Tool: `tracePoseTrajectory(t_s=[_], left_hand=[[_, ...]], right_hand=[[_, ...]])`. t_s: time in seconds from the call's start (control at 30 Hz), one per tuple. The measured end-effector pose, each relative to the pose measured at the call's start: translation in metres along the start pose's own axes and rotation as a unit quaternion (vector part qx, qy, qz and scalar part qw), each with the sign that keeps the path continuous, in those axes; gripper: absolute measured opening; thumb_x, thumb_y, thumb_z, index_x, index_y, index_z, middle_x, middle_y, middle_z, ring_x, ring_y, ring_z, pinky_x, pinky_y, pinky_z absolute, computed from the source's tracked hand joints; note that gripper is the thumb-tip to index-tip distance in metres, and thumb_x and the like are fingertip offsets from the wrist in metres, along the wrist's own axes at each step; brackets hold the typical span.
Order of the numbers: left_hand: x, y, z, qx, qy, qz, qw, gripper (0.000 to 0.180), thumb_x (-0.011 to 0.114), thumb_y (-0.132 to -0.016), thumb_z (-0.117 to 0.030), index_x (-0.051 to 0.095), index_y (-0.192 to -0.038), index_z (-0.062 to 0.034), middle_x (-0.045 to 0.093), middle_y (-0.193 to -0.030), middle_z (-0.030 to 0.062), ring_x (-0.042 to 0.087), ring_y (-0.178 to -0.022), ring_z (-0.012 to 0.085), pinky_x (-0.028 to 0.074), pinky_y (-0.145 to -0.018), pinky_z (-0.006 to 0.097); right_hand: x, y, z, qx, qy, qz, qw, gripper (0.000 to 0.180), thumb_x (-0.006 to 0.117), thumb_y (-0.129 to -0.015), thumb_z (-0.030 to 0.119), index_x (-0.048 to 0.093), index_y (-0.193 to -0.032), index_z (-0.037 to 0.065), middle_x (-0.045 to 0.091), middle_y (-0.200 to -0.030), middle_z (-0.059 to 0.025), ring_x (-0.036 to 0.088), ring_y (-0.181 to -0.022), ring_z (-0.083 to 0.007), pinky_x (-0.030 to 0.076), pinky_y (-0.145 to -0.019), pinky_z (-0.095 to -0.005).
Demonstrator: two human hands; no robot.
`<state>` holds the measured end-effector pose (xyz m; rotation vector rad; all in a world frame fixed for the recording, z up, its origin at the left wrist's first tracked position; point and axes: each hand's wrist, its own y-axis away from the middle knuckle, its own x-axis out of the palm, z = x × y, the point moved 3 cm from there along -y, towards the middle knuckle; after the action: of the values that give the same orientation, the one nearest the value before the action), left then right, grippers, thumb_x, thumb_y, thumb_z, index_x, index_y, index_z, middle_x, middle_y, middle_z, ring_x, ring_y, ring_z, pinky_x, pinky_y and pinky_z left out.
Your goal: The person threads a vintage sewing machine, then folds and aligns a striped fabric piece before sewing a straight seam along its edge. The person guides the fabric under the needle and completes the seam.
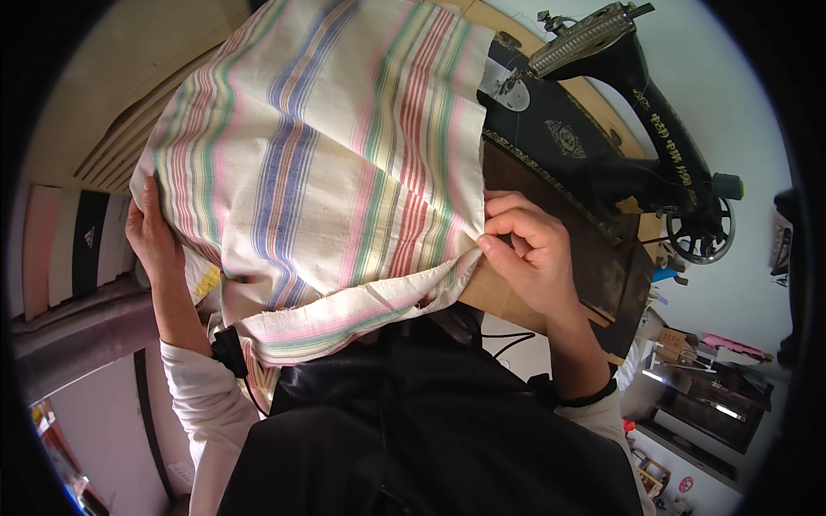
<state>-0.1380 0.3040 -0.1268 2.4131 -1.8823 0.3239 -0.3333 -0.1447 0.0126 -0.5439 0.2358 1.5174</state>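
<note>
Right grip (532, 254) pinching cloth's (335, 163) right edge, left grip (155, 230) holding its left side; probably best to tension both evenly so the fold (344, 325) lies flat.

A black, faintly glossy garment (387, 430) covers the body's front. The left sleeve (205, 391) and right sleeve (602, 418) are white; a black block (228, 351) with a thin cable (250, 394) sits by the left one, a black band (594, 395) by the right.
</note>
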Motion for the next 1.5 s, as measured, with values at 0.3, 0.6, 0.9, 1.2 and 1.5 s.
tracePoseTrajectory(t_s=[0.3,0.6,0.9,1.2,1.5], left_hand=[[0.015,0.0,-0.042,0.124,-0.135,-0.093,0.979,0.035,0.071,-0.1,-0.017,0.063,-0.129,0.0008,0.068,-0.11,0.0039,0.064,-0.097,0.0092,0.051,-0.084,0.023],[0.231,0.019,-0.165,0.241,-0.243,0.3,0.891,0.038,0.075,-0.094,-0.018,0.066,-0.125,0.0019,0.07,-0.104,0.0098,0.066,-0.09,0.0145,0.052,-0.083,0.028],[0.354,0.075,-0.104,0.301,-0.547,0.453,0.637,0.052,0.072,-0.091,-0.036,0.061,-0.123,0.0025,0.071,-0.105,0.0239,0.07,-0.097,0.0395,0.057,-0.084,0.046],[0.266,0.0,-0.113,0.089,-0.322,0.388,0.859,0.036,0.063,-0.09,-0.012,0.062,-0.122,0.0026,0.07,-0.082,0.0111,0.063,-0.07,0.0155,0.052,-0.066,0.032],[0.143,0.008,-0.099,0.108,-0.404,0.127,0.899,0.03,0.066,-0.091,-0.006,0.062,-0.119,0.0028,0.06,-0.072,0.0013,0.047,-0.063,0.0051,0.04,-0.058,0.023]], right_hand=[[-0.002,0.0,0.0,-0.005,0.0,0.013,1.0,0.013,0.07,-0.08,-0.01,0.064,-0.089,-0.004,0.067,-0.098,-0.0105,0.068,-0.099,-0.0242,0.053,-0.079,-0.0316],[0.0,-0.03,0.032,-0.053,0.139,0.051,0.988,0.009,0.069,-0.082,0.0,0.06,-0.084,0.001,0.064,-0.133,-0.0158,0.066,-0.089,-0.0318,0.053,-0.074,-0.0385],[0.029,-0.028,0.029,-0.114,0.306,0.091,0.941,0.04,0.082,-0.078,0.033,0.069,-0.11,0.013,0.061,-0.134,-0.0044,0.055,-0.12,-0.028,0.044,-0.089,-0.0453],[0.018,-0.027,0.019,-0.118,0.245,0.102,0.957,0.061,0.076,-0.081,0.055,0.071,-0.124,0.012,0.058,-0.143,-0.0133,0.052,-0.126,-0.0317,0.04,-0.096,-0.0448],[0.017,-0.031,0.021,-0.1,0.251,0.145,0.952,0.066,0.07,-0.086,0.064,0.073,-0.119,0.007,0.055,-0.147,-0.0178,0.05,-0.128,-0.0325,0.04,-0.098,-0.0463]])
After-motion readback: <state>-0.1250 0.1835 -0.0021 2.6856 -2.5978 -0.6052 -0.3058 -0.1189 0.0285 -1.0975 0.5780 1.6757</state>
